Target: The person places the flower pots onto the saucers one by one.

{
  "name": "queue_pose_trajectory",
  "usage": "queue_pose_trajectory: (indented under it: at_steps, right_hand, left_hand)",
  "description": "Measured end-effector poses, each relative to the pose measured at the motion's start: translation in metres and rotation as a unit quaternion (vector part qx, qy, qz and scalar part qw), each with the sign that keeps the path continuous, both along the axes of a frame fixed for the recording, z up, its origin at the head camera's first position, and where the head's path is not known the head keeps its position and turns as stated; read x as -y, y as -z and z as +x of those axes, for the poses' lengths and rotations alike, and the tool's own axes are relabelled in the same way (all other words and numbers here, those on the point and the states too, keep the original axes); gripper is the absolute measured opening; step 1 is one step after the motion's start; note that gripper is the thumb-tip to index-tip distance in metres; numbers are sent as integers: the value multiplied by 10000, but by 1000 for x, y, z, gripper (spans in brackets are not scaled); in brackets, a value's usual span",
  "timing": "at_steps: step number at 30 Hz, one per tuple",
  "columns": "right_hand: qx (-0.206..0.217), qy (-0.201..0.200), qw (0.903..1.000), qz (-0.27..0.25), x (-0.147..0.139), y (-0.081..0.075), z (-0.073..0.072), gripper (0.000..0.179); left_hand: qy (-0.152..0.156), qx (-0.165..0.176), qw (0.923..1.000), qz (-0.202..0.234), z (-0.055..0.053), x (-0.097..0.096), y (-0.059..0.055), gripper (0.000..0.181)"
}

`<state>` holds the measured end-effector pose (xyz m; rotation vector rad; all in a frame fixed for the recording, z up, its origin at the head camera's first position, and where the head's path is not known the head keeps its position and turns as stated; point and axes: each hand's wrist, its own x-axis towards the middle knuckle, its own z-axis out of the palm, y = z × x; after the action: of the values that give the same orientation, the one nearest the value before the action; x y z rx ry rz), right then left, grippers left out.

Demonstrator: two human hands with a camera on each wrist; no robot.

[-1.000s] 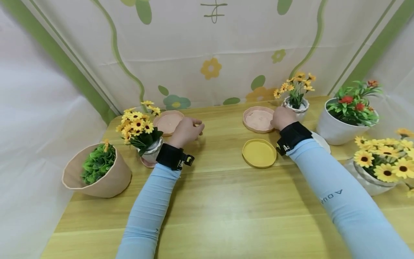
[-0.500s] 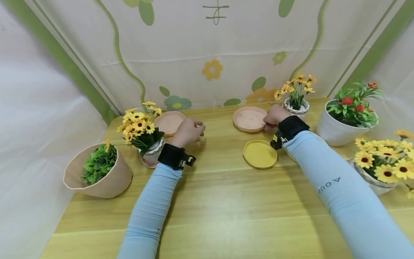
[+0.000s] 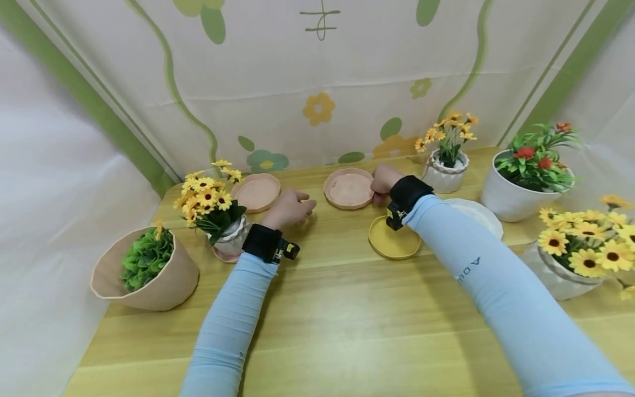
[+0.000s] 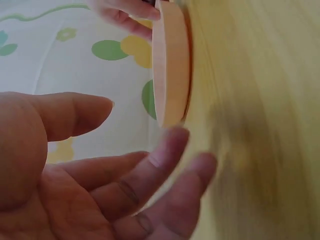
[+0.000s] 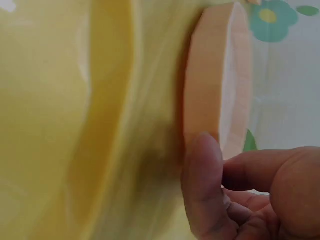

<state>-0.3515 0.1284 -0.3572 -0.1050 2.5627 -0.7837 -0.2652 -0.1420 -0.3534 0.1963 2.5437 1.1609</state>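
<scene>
My right hand (image 3: 384,181) pinches the rim of a round pink plant saucer (image 3: 349,187) at its right side, near the back of the table. In the right wrist view the fingers grip the edge of that saucer (image 5: 205,85), which looks upright because of the camera's tilt. My left hand (image 3: 289,209) hovers to the left of it, fingers relaxed and apart, holding nothing. Just left of this hand lies a second pink saucer (image 3: 258,192). A small white pot of yellow flowers (image 3: 233,238) stands on another pink saucer near my left wrist.
A yellow saucer (image 3: 392,243) lies below my right wrist, partly covered. Beside my right forearm is a white saucer (image 3: 478,215). Three flower pots stand at right: small white (image 3: 445,175), large white (image 3: 518,196) and grey-white (image 3: 560,275). A large pink pot (image 3: 173,281) with greenery stands far left.
My right hand has moved left, sliding the held pink saucer toward the other pink one. More of the white saucer shows. The left hand has stayed nearly still.
</scene>
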Motion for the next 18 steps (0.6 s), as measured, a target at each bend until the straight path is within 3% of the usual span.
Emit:
queue_pose_trajectory:
  at_steps: [4,8,10,13,18]
  right_hand:
    - [-31,97,9999,0,2,12,-8,39]
    - [-69,89,9999,-111,-4,10,-6,46]
    - [-171,64,9995,-241,-9,2,0,49]
    - [-559,334,9956,-670,-23,-20,16,49]
    - [-1867,1117,9734,-723,-63,-57,57,46]
  left_hand:
    - [-80,94,9999,-38,-4,-6,7,60]
    - [-447,520,9965,468,-9,-17,9,64]
    - [-692,695,9926,721,-12,-22,8,68]
    - [-979,845,9882,815,-18,-30,7,72]
    - [-1107,854,9876,714,-29,-39,9,66]
